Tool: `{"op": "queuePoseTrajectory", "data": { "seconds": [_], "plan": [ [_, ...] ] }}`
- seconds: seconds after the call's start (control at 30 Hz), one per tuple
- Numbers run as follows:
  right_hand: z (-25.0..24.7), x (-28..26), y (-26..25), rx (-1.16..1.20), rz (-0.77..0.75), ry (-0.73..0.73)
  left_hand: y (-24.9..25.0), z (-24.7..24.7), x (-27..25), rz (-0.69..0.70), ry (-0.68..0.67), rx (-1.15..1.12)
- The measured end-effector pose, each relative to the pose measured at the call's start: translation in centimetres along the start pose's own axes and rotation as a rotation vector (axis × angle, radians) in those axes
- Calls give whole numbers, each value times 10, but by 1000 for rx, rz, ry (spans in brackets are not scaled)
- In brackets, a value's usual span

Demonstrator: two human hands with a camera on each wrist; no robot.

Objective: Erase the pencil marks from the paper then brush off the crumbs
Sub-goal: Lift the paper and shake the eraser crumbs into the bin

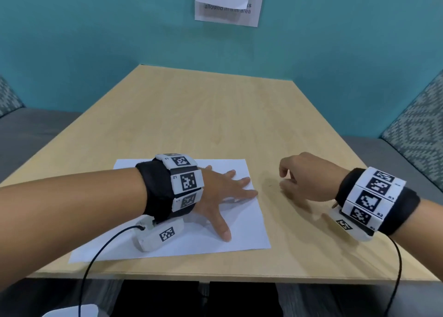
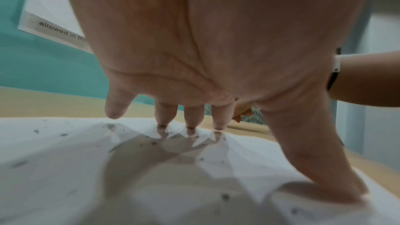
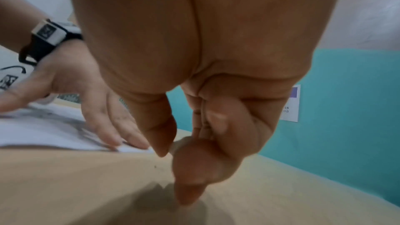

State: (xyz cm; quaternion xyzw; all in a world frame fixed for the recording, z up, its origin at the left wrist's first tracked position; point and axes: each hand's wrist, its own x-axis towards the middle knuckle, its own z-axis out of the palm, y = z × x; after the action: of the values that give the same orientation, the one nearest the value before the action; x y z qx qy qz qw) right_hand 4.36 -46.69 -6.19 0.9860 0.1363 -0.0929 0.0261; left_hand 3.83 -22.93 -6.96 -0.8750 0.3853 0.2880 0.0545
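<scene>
Left hand point(image 1: 223, 192) flat, fingers spread on crumb-flecked paper point(image 1: 242, 230); right hand point(image 1: 304, 175) loosely curled over table point(image 1: 215, 115).

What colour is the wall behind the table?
Teal. The wall shows best in the head view, rising behind the table.

Paper point(image 1: 242, 230) on wooden table point(image 1: 215, 115)

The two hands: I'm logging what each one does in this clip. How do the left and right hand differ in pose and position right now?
The left hand lies spread with straight fingers pressing the paper; the right hand has fingers curled inward. The left hand rests on the sheet, the right hand is over bare table beside it. Whether the right hand holds anything cannot be told. Both wear marker wristbands.
</scene>
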Motion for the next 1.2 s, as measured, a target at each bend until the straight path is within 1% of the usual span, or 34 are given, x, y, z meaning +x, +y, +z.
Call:
{"op": "queuePoseTrajectory", "data": {
  "seconds": [0.07, 0.1, 0.2, 0.27, 0.3, 0.37, 0.4, 0.43, 0.5, 0.57, 0.6, 0.67, 0.7, 0.77, 0.8, 0.83, 0.9, 0.97, 1.03, 1.07, 1.13, 1.2],
  "plan": [
    [5, -2, 1, -50, -5, -41, 6, 0, -10, -9, 30, -46],
    [6, -2, 1, -69, -9, -52, 6, 1, -16, -12, 73, -88],
    [4, -6, -1, -136, -1, -60, -2, 5, -46, -62, 266, -271],
    [2, -11, -5, -196, 18, -23, -14, 13, -72, -162, 381, -382],
    [3, -14, -9, -206, 13, 27, -19, 19, -86, -234, 427, -414],
    [6, -22, -22, -163, -52, 131, -29, 32, -114, -393, 495, -465],
    [7, -27, -32, -117, -103, 135, -31, 40, -127, -485, 518, -494],
    [8, -32, -43, -62, -151, 93, -35, 50, -137, -575, 539, -524],
    [11, -41, -61, 20, -238, -59, -43, 70, -151, -775, 572, -576],
    [11, -47, -75, 9, -291, -187, -53, 91, -160, -1002, 565, -575],
    [11, -50, -81, -19, -311, -215, -55, 101, -165, -1109, 550, -559],
    [11, -55, -94, -64, -351, -230, -56, 121, -173, -1275, 550, -542],
    [11, -58, -101, -76, -375, -232, -55, 131, -176, -1344, 578, -554],
    [13, -66, -117, -74, -426, -226, -49, 152, -185, -1472, 678, -606],
    [14, -69, -125, -70, -440, -216, -44, 162, -191, -1514, 729, -661],
    [16, -72, -132, -66, -449, -196, -39, 172, -199, -1523, 780, -756],
    [21, -74, -146, -64, -455, -157, -27, 190, -215, -1459, 854, -1028],
    [26, -75, -157, -47, -450, -135, -19, 212, -225, -1347, 914, -1326],
    [29, -76, -169, -29, -457, -117, -16, 230, -230, -1169, 1002, -1617],
    [30, -76, -175, -25, -470, -112, -17, 238, -232, -1076, 1042, -1701],
    [30, -78, -185, -1, -499, -103, -17, 248, -237, -962, 1104, -1759],
    [32, -83, -194, 71, -499, -59, -11, 252, -246, -906, 1208, -1755]
  ]
}}
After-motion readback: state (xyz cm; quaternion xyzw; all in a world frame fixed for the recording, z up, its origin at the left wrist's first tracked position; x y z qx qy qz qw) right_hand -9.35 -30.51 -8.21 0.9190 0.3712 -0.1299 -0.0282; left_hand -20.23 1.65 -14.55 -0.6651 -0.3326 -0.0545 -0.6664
